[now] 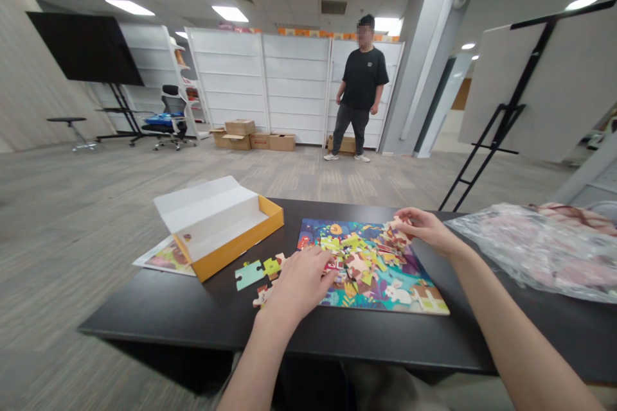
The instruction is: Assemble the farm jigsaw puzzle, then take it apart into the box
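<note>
Jigsaw pieces point(357, 263) lie in a loose, overlapping heap on the middle of an illustrated puzzle board point(373, 301). Many are lime green or yellow; others are cream, brown or red, with rounded knobs and notches. A few sit off the board's left side on the black table point(366, 339), among them a flat mint-green piece point(249, 275). The board is bright blue along the top and teal lower down, with a white rabbit point(398, 293) printed near its lower right corner.

The left hand point(306, 273) is palm down over the left of the heap, fingers loosely bent; I cannot tell whether it grips a piece. The right hand point(424, 228) is at the board's far right corner, thumb and fingertips drawn narrow beside pale pieces; I cannot tell whether one is pinched.

The board's top edge lies near the table's far edge, and a strip of black tabletop runs between its lower edge and the near one. To the left, an open yellow box point(241, 245) rests partly over a printed sheet point(164, 258). On the right, bare tabletop separates the board from a clear plastic bag point(544, 250) with pink contents.
</note>
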Demonstrator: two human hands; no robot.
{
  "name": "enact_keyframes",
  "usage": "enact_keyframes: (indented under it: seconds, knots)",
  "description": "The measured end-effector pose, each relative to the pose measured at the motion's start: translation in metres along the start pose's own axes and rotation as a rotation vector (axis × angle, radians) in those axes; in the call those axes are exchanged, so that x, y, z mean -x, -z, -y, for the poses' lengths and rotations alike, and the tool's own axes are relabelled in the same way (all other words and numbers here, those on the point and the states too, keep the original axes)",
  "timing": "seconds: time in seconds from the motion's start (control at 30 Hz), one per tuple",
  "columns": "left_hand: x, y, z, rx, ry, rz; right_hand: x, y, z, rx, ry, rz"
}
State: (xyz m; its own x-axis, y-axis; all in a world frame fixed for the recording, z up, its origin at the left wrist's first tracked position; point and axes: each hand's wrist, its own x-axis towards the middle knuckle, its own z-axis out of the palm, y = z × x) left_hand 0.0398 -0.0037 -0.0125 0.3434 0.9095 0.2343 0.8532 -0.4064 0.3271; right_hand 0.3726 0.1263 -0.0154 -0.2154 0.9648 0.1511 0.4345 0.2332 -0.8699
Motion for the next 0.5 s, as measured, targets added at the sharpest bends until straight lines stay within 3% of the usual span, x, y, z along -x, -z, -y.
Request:
enact_keyframes:
  seconds: [0.1, 0.27, 0.4, 0.5]
  knots:
    - [0.001, 0.003, 0.001, 0.006, 0.0, -0.007, 0.001, 0.029, -0.014, 0.002, -0.071, -0.121]
    - [0.002, 0.007, 0.001, -0.029, 0.025, 0.014, 0.0, 0.07, -0.058, 0.347, -0.253, -0.169]
    - [0.001, 0.004, 0.002, -0.025, 0.021, 0.006, -0.003, 0.083, -0.076, 0.564, -0.357, -0.149]
    - [0.001, 0.001, 0.004, -0.012, 0.01, -0.004, -0.004, 0.082, -0.073, 0.687, -0.387, -0.192]
